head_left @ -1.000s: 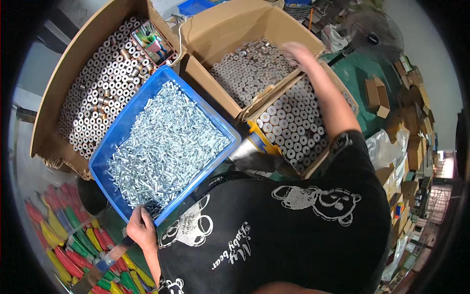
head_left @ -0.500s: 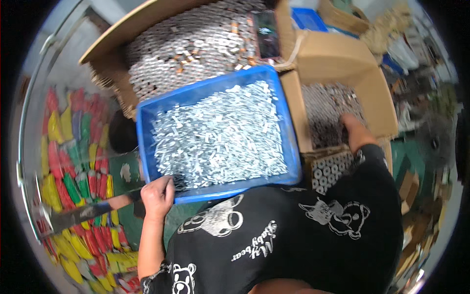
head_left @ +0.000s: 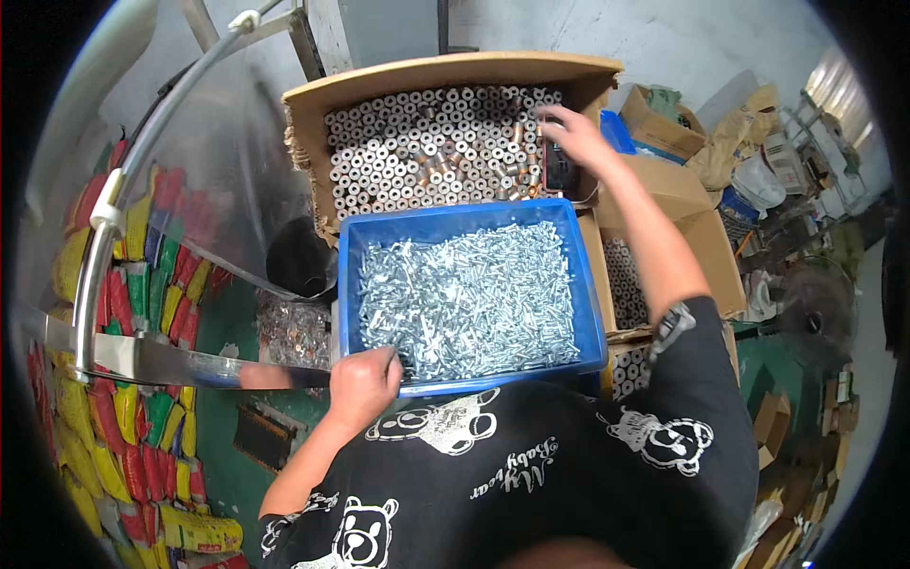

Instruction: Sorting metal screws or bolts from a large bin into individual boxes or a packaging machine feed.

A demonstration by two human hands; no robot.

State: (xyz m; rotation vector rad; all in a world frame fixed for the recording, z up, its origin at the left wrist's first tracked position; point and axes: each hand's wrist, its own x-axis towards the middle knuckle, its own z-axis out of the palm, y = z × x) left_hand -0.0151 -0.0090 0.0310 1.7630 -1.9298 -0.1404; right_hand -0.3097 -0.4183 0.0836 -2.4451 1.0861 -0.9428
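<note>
A blue plastic bin (head_left: 353, 275) heaped with silver screws (head_left: 474, 294) sits in front of me. My left hand (head_left: 365, 384) is curled at the bin's near left corner, its fingers in the screws; whether it grips any I cannot tell. Behind the bin stands an open cardboard box (head_left: 455, 68) packed with upright metal tubes (head_left: 417, 152), some of them copper coloured. My right hand (head_left: 573, 133) reaches over that box's right end, fingers spread above the tubes and a dark object by the box wall.
Another cardboard box of tubes (head_left: 626, 280) stands right of the bin. More boxes (head_left: 664, 119) and bags lie at the far right. A shiny metal frame (head_left: 104, 237) curves along the left, over red and yellow packets (head_left: 142, 284).
The view has swung round. My right hand left the right-hand box of tubes and moved to the far box. My left hand stayed at the bin's near corner.
</note>
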